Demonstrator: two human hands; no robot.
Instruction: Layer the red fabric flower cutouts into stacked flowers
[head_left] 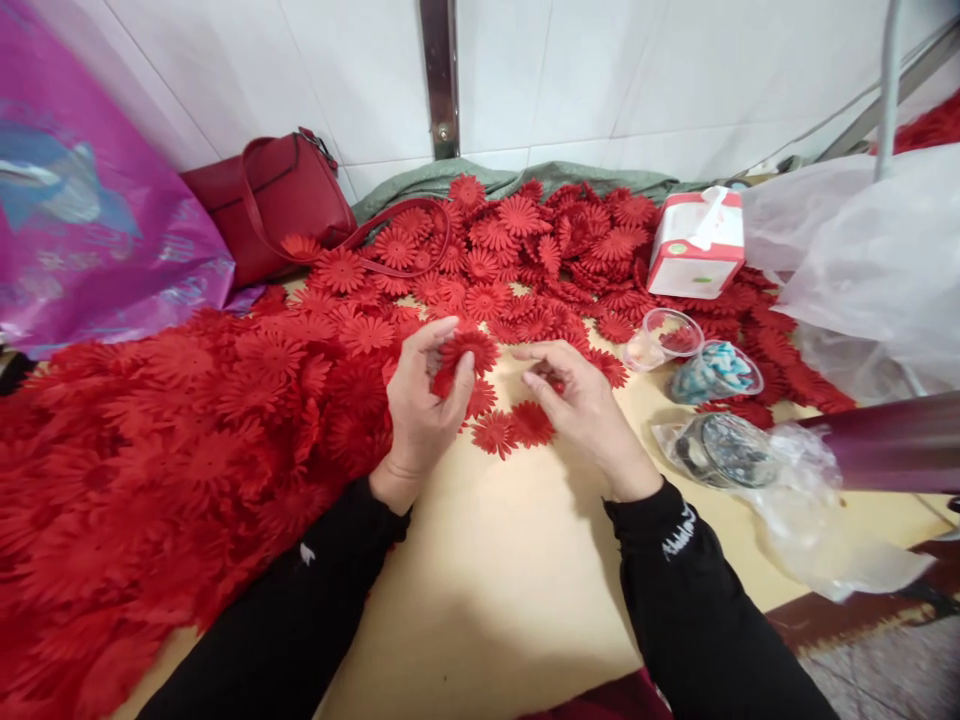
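At table centre, L hand [421,400] is curled round a red fabric flower [466,350], thumb and fingers pinching it just above the tan tabletop [480,560]. R hand [577,400] sits close beside, fingers bent, tips nipping a small red bit; can't tell what exactly. Two loose flowers [511,430] lie between the wrists. Big heap of red flowers [187,450] spreads left & behind. Red handbag [277,200] at back, small clear cups [671,335] and a white-red box [697,245] to the right

Fabric flowers [225,450] red, handbag [277,195] dark red, table [487,560] tan, sleeves [697,600] black, tissue box [697,245] white/red, plastic sheet [90,200] magenta.
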